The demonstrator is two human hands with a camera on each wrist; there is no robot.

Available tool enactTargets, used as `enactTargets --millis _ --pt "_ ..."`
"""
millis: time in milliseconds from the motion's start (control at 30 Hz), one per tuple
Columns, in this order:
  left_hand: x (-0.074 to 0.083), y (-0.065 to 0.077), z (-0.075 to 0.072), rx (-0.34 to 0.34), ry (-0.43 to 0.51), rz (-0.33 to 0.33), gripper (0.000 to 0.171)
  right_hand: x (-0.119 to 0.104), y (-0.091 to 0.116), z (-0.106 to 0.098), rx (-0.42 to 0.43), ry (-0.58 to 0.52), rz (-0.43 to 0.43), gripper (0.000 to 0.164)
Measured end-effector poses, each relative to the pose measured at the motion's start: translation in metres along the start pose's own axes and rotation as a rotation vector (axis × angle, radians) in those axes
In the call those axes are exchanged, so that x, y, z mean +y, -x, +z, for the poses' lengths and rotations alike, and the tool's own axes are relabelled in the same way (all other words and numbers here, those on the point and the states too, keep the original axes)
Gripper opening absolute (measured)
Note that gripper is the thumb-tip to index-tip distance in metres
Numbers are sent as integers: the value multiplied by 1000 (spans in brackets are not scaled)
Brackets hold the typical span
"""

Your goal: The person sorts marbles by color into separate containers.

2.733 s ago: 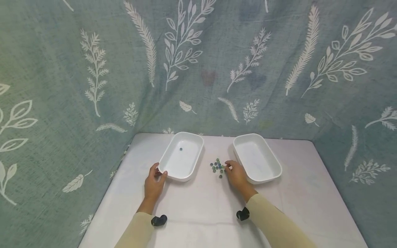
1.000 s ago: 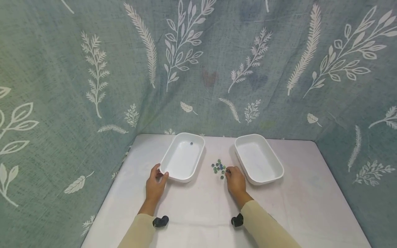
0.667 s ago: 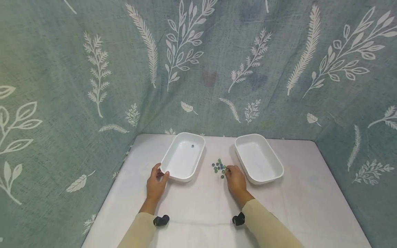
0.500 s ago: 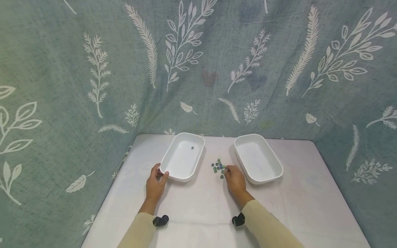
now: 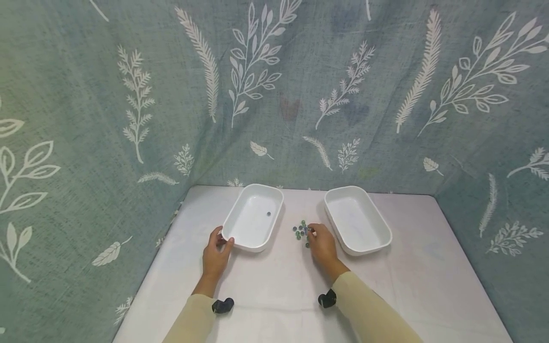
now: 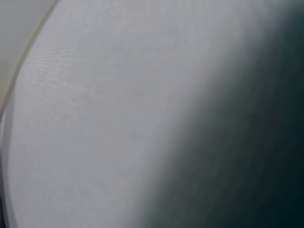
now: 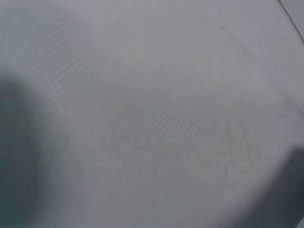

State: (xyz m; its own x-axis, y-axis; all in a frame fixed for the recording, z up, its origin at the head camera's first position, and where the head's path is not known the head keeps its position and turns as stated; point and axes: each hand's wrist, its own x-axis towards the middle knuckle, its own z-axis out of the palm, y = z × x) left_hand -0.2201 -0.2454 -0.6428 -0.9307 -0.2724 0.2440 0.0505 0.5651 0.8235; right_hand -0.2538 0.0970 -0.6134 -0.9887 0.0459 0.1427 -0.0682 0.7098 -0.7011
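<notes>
At the front left corner of the left white tray (image 5: 253, 248), my left hand (image 5: 215, 257) grips the rim, thumb on the near side. Inside that tray lies one dark marble (image 5: 269, 214). Several green and blue glass marbles (image 5: 298, 235) sit in a loose cluster on the table between the two trays. My right hand (image 5: 323, 245) is at the right side of the cluster, its fingers curled and pinching a marble at the fingertips, which mostly hide it. The hand covers part of the cluster too. Neither wrist view shows fingers or marbles.
A second white tray (image 5: 358, 221) stands right of my right hand, with no marbles showing in it. White cloth covers the table (image 5: 274, 286). Leaf-patterned grey-green fabric (image 5: 291, 95) hangs behind and at both sides. Dark blurs fill parts of both wrist views.
My right hand has shifted slightly away from me and left, further over the cluster. The marble in the left tray has rolled toward me. My left hand keeps its grip on the corner.
</notes>
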Motion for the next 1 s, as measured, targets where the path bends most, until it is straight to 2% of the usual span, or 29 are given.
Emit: enactTargets --millis 333,567,700,1000 --pt "2 0 0 -1 -3 -3 58 -17 -9 9 17 -18 -96 23" --pt "2 -1 -1 -2 -11 -1 58 -27 -18 13 -32 8 -91 22" --pt "1 -2 -1 -3 -19 -6 57 -36 -24 14 -33 -14 -108 22" --pt "2 0 -2 -8 -15 -16 58 -48 -36 19 -45 -70 -67 23"
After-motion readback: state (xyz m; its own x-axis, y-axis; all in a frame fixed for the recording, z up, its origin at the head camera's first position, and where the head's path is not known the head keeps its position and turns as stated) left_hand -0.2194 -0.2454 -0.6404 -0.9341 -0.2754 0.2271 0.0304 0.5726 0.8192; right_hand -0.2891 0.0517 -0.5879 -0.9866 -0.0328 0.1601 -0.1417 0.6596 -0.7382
